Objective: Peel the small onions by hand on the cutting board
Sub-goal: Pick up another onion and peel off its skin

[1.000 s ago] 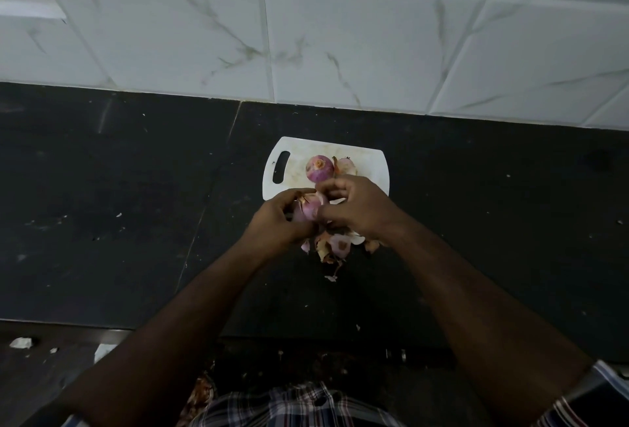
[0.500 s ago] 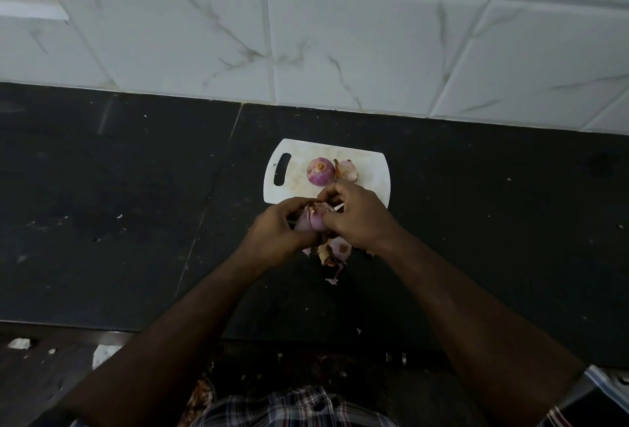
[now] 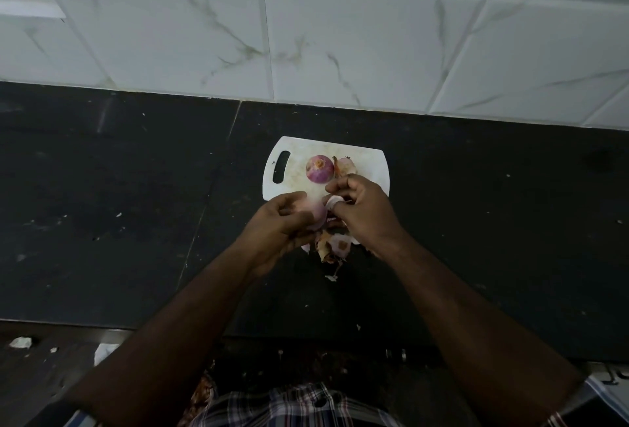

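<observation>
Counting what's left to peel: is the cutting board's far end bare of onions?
No, a purple onion lies on the cutting board beyond the hands.

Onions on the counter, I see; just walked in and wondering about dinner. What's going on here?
A person is peeling small onions by hand over a white cutting board. The left hand holds a pale onion, while the right hand pinches a piece of skin beside it. Another purple onion waits on the board, and loose peels lie on the near edge below the hands.
</observation>
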A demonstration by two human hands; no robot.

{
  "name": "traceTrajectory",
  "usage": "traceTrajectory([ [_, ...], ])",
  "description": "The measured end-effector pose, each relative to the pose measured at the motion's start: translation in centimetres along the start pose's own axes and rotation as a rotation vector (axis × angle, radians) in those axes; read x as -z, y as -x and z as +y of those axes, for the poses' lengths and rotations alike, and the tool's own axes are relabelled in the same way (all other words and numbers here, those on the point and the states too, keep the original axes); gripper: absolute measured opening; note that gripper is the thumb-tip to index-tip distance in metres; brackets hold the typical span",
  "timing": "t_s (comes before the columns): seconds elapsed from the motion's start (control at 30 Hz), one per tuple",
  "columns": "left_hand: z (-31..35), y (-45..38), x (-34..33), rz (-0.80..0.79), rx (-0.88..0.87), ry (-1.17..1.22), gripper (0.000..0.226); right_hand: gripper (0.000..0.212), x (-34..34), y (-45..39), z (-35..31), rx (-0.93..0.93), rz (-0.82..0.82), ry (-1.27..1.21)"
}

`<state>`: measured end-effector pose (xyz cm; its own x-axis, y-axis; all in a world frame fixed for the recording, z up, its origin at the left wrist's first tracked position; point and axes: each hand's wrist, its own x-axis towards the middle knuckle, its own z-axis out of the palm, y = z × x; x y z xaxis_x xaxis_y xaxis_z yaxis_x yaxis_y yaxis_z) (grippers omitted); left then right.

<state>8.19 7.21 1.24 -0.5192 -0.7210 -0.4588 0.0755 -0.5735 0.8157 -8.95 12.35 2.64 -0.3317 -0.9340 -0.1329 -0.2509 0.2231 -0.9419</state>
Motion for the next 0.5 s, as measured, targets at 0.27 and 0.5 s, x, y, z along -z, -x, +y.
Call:
traceTrajectory([
  [0.27,-0.1,0.2,0.1,0.029,-0.070,-0.086,0.058,0.019,0.8,-0.2,1.0,-0.080,0.073,0.127],
  [0.5,0.5,0.8,0.5,-0.101,-0.054,-0.050,0.074,0.031,1.7,0.6,-0.9,0.131,-0.260,0.184],
])
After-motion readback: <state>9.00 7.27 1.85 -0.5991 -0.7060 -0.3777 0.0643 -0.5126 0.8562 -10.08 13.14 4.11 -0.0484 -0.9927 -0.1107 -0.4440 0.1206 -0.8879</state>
